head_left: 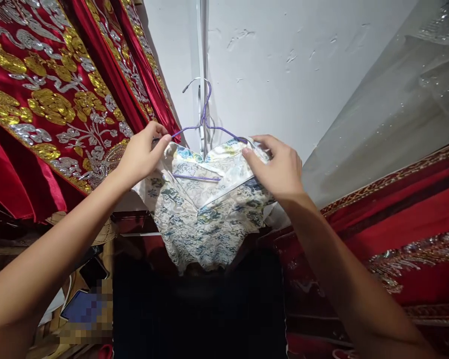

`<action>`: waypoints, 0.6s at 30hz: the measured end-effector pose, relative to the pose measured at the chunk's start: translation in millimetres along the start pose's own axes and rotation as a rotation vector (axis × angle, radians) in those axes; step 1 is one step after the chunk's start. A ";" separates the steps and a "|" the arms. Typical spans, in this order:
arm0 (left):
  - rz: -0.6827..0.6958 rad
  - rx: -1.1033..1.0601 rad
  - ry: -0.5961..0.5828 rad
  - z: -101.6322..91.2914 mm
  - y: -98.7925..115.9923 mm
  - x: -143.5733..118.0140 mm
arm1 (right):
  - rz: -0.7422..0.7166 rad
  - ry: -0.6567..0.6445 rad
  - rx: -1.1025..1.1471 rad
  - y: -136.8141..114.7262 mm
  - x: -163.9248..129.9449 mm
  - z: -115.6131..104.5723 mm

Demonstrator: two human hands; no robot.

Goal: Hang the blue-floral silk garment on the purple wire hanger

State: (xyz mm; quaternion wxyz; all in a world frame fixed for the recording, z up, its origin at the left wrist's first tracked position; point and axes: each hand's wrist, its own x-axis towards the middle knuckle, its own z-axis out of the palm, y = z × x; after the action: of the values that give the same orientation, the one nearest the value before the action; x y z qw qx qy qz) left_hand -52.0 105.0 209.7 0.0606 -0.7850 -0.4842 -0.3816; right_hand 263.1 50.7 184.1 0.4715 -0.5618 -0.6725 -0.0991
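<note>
A patterned V-neck top (209,229) in white, blue and yellow hangs in front of me on a purple wire hanger (205,107). The hanger's hook points up against the wall, and its lower bar shows through the neckline. My left hand (145,152) is closed on the top's left shoulder, thumb and fingers pinching the cloth by the hanger's arm. At the other shoulder, my right hand (279,164) grips the fabric, its thumb lying over the edge near the collar. The lower part of the top fades into the shadow below.
Red garments with gold and silver embroidery (52,104) hang on the left. To the right are sheer glittery fabric (389,109) and red beaded cloth (415,214). A white wall (284,60) with a vertical metal strip stands behind. A phone (82,305) lies low at left.
</note>
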 end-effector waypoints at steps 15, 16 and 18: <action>-0.042 -0.123 0.184 45.3 -26.4 -22.6 | 0.765 -0.752 0.705 6.5 -65.1 158.9; -0.047 -0.136 0.182 45.5 -27.0 -23.2 | 0.798 -0.733 0.709 6.2 -64.7 166.1; -0.053 -0.161 0.179 45.4 -29.1 -23.2 | 0.809 -0.726 0.700 6.4 -68.3 176.6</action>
State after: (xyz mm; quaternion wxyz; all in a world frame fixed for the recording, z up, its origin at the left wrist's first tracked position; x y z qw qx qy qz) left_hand -56.5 124.8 154.6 0.0304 -0.7371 -0.4652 -0.4891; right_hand 171.0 124.8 36.0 0.3696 -0.5817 -0.5169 0.5077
